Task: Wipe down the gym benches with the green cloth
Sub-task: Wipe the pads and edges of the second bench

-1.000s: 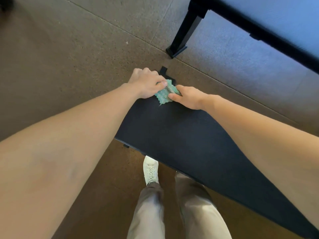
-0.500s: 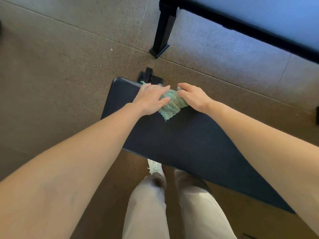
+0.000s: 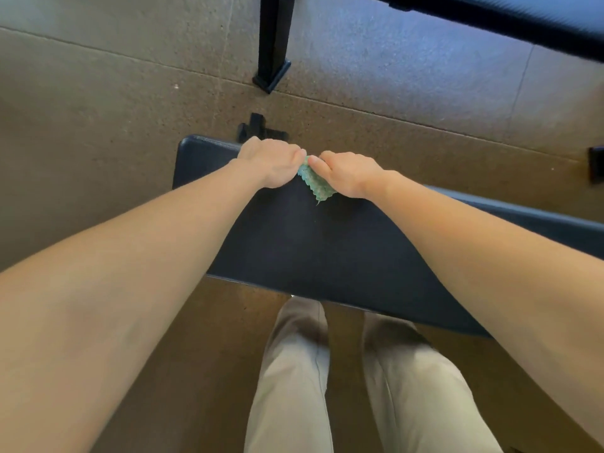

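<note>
The dark bench (image 3: 327,250) is the biggest thing. It runs long from the middle left of the frame out to the right edge. The left hand (image 3: 271,161) and the right hand (image 3: 346,173) sit side by side near its left end, close to its upper edge in the frame. Both hands have curled fingers and pinch the green cloth (image 3: 315,184) between them. The small bunched cloth lies on the bench, with a loose corner pointing down the frame. Most of the bench lies to the right of the cloth, so I think the wipe should go that way. The right hand is nearer that side.
</note>
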